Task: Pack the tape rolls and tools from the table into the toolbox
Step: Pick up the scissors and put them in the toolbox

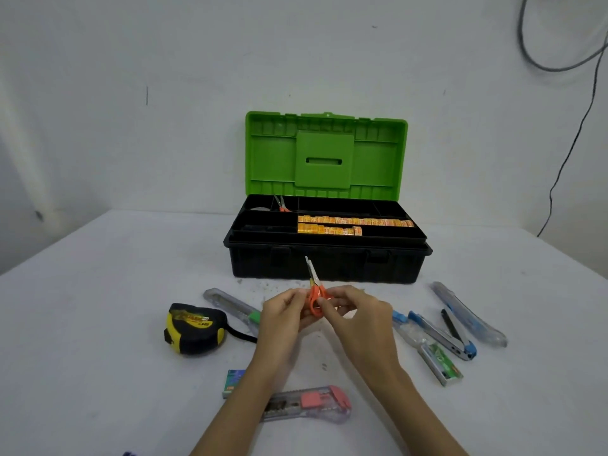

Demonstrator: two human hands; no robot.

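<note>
- Both hands hold 1 pair of orange-handled scissors (314, 292) just in front of the toolbox (327, 261): the left hand (286, 311) pinches the handle loops from the left, and the right hand (353, 311) curls its fingers round them from the right.
- Left of the toolbox's front, the yellow and black tape measure (194, 327) sits on the table (98, 324), with a clear cutter with a green slider (233, 307) between it and the left hand.
- Straight before the toolbox, the scissors' long axis runs from the handles in the grip up and slightly left, closed blades aimed at the toolbox's front wall. The open tray lies directly beyond the tips, so I judge the coming move a short lift forward over that wall, with neither hand clearly nearer.
- Inside the toolbox, another pair of scissors (281, 204) stands in a rear left compartment, and 2 rows of orange tape rolls (355, 221) fill the right half of the tray.
- Well in front of the toolbox, under the forearms, lie a pink cutter (309, 403) and a small box (234, 383).
- Right of the toolbox's front, several blue and clear tools (454, 330) await packing.
</note>
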